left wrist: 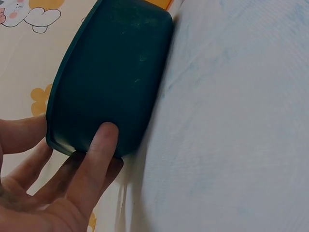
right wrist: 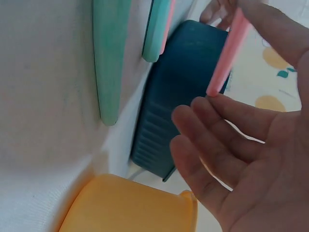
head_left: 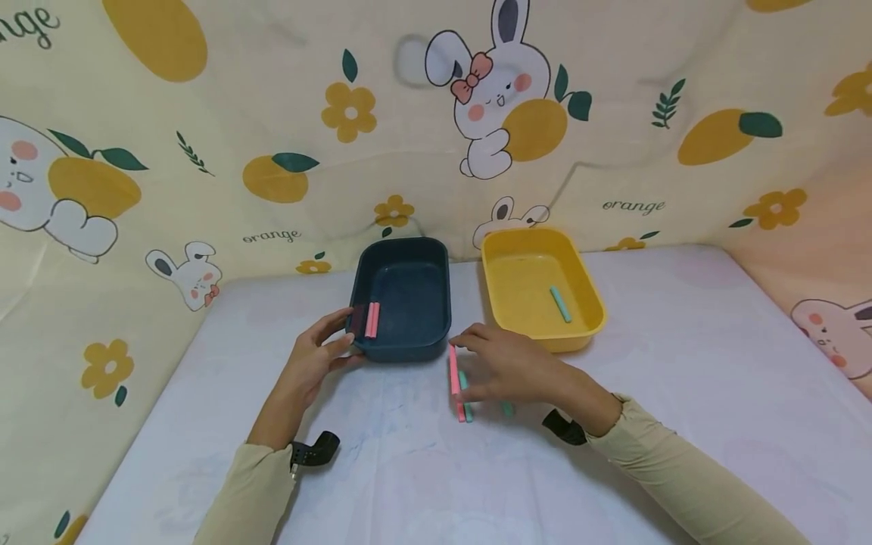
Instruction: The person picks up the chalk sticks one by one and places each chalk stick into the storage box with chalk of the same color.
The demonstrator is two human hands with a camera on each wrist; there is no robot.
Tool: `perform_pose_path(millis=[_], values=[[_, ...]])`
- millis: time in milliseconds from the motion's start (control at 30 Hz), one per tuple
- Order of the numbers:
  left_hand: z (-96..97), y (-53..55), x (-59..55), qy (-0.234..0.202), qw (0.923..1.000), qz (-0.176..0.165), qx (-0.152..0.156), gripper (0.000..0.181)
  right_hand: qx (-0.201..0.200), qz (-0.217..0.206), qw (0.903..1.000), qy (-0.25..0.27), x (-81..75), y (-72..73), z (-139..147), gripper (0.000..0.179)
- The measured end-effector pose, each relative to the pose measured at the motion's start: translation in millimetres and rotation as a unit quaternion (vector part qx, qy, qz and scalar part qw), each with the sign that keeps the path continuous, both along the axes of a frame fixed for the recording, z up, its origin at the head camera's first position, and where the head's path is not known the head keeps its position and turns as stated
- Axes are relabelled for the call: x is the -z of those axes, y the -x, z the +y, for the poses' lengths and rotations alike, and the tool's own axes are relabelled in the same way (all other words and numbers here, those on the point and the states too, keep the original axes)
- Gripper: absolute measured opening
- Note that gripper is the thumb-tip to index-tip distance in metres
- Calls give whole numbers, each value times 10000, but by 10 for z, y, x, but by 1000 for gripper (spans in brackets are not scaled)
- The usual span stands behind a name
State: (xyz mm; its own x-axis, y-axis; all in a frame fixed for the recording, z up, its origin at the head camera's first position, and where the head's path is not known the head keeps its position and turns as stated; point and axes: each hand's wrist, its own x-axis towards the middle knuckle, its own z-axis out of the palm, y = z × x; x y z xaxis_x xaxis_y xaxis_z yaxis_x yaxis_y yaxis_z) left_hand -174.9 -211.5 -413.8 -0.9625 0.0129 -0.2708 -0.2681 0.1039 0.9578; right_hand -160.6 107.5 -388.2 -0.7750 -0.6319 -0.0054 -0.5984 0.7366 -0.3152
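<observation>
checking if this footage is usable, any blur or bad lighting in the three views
Head view: brightest, though the right hand looks partly smeared, probably from motion; left wrist view: dim, with a soft shadow beside the dark blue bin; right wrist view: also dim, with the pink stick readable but slightly soft.

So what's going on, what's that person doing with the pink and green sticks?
A person's right hand pinches a pink stick in its fingers, while the left hand grips a dark blue tub. Two pink sticks lie in that tub, and one green stick lies in the yellow tub. Another pink stick and two green sticks are on the table, near the right hand.
</observation>
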Motion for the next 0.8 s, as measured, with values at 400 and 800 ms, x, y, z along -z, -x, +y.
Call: perform_pose_path(millis=[400, 800], values=[[-7, -31, -2, 68, 9999, -108, -65, 55, 392, -59, 9968, 700, -21, 10, -24, 86], [-8, 10, 19, 117, 9999, -60, -7, 55, 309, -123, 9944, 1000, -11, 12, -15, 85]])
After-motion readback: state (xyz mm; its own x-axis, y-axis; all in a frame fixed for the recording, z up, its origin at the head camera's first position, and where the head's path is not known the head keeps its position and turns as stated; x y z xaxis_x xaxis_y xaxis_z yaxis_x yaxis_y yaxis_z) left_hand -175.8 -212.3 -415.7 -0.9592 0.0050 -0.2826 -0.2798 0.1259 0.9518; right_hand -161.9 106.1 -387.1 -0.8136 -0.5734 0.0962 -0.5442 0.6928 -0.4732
